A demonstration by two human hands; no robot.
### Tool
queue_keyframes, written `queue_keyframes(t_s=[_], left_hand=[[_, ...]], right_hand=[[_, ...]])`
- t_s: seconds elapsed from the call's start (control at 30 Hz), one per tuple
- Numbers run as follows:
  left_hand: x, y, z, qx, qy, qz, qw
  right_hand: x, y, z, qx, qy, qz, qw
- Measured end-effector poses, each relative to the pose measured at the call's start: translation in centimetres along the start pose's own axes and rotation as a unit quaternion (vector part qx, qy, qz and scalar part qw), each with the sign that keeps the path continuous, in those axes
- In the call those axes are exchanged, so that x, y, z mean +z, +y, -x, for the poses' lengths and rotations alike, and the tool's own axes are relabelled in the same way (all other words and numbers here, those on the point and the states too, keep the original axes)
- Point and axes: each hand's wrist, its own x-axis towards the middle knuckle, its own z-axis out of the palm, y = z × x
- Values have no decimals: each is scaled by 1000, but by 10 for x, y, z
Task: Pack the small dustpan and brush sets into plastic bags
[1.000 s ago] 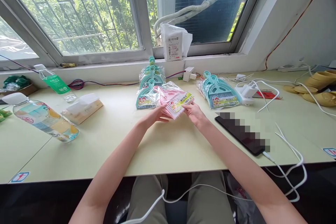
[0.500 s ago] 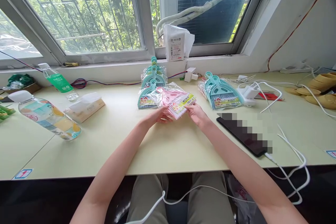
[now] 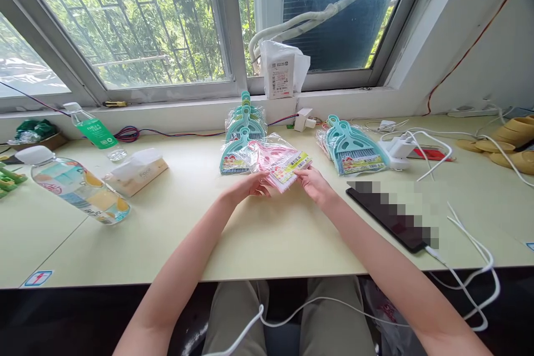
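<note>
Between my two hands is a pink mini dustpan and brush set (image 3: 280, 162) in clear plastic wrap, tilted, with a yellow label near its lower right edge. My left hand (image 3: 251, 184) grips its lower left edge, fingers curled partly underneath. My right hand (image 3: 314, 182) pinches the label-side corner with thumb and fingers. Just behind the pink set, several wrapped teal dustpan sets (image 3: 243, 132) lie overlapped in a row, partly covered by its wrap. To the right rests another pile of teal dustpan sets (image 3: 354, 150), with a bit of pink showing at its left side.
A phone (image 3: 387, 217) on a white cable lies right of my right forearm. On the left are a large bottle (image 3: 79, 189), a smaller green-labelled bottle (image 3: 95, 132) and a tissue pack (image 3: 139, 172). A power adapter (image 3: 398, 150) and yellow shoes (image 3: 513, 144) are at the right.
The view has shifted very slightly. Both hands keep their hold on the pink dustpan and brush set, which stays in nearly the same place.
</note>
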Motion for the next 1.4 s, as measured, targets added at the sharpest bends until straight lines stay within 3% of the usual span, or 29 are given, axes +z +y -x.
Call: queue_keyframes(t_s=[0.33,0.5,0.57,0.63,0.73,0.8,0.9,0.97,1.03,1.17,1.3,1.4], left_hand=[[-1,-4,-1,2,28,2,1000],[2,-6,-6,22,19,54,998],[7,-8,-11,61,52,114,990],[12,-9,-15,104,123,158,974],[15,-10,-16,108,192,165,961],[16,-9,-14,82,173,141,971],[15,-4,-6,57,84,87,991],[14,0,-2,50,30,60,996],[12,2,-2,61,11,65,996],[4,-2,-7,102,61,134,984],[-3,-9,-15,76,161,143,974],[2,-12,-17,80,182,138,970]], right_hand=[[1,-1,3,25,16,13,999],[0,5,1,-11,16,18,1000],[2,9,3,-23,6,21,999],[5,14,5,-30,-9,22,999],[9,17,10,-39,-22,15,999],[12,15,12,-47,-22,9,999],[12,8,13,-60,-25,-1,998],[12,3,12,-68,-22,-5,997],[11,-1,11,-73,-15,-3,997],[11,-3,10,-61,-27,5,998],[13,1,12,-47,-63,16,997],[13,4,12,-53,-66,23,996]])
